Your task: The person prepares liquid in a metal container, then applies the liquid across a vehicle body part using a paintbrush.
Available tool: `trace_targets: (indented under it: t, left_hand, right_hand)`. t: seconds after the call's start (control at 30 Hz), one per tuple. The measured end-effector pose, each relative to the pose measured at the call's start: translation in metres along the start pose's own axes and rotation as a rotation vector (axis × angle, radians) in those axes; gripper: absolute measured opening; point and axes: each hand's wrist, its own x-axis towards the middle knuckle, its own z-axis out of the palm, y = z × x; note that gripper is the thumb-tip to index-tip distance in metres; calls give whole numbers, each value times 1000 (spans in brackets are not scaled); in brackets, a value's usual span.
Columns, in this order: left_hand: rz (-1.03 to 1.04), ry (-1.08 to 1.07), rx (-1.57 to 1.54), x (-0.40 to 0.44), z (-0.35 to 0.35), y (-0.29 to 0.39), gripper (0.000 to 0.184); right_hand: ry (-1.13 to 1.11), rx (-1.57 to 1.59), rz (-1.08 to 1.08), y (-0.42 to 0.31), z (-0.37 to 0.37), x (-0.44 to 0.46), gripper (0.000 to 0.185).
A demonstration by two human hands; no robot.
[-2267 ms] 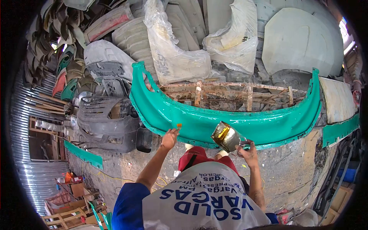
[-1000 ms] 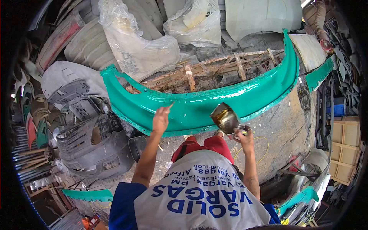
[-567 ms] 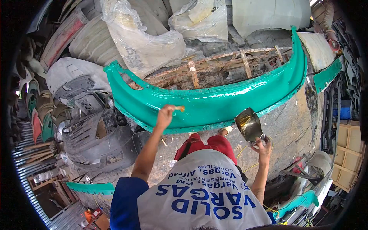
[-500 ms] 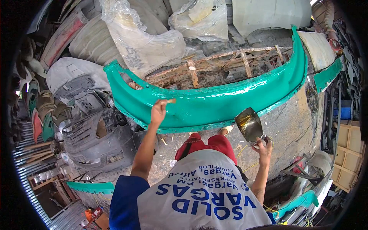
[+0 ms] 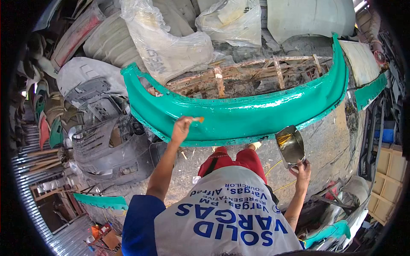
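A long, curved green bumper-shaped mold (image 5: pixel 239 115) with a glossy, wet-looking surface lies across the view in front of me. My left hand (image 5: pixel 182 129) is closed around the handle of a small paintbrush (image 5: pixel 199 120). The brush's bristles point right, over the mold's left-middle face; whether they touch it I cannot tell. At the right, my right hand (image 5: pixel 301 171) grips the near end of a metal container (image 5: pixel 291 147). Amber-looking liquid or its shine shows inside the container, which sits just off the mold's lower edge.
Behind the mold is a rusty frame (image 5: pixel 218 81), with plastic-wrapped sacks (image 5: pixel 171 53) farther back. A dark bumper (image 5: pixel 111 149) lies on the left. Another green piece (image 5: pixel 370 92) is at the right. A yellow cord (image 5: pixel 285 185) runs over the stained floor (image 5: pixel 324 136).
My right hand has shifted right and a little down with the metal container. The left hand and brush have moved slightly right and down. The whole view has also shifted slightly.
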Motion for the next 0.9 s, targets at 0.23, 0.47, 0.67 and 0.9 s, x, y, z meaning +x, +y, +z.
trace_targets:
  t: [0.23, 0.47, 0.67, 0.9]
  left_hand:
    - [43, -5, 41, -26, 38, 40, 12]
    - [3, 196, 266, -7, 23, 24, 15]
    - [57, 143, 122, -16, 31, 31, 15]
    - [59, 162, 107, -9, 18, 13, 7]
  right_hand:
    - [-31, 28, -11, -2, -5, 3, 67]
    - [-45, 8, -13, -3, 5, 2, 65]
    - [-58, 38, 16, -3, 5, 1, 63]
    - [-10, -45, -56, -4, 14, -5, 69]
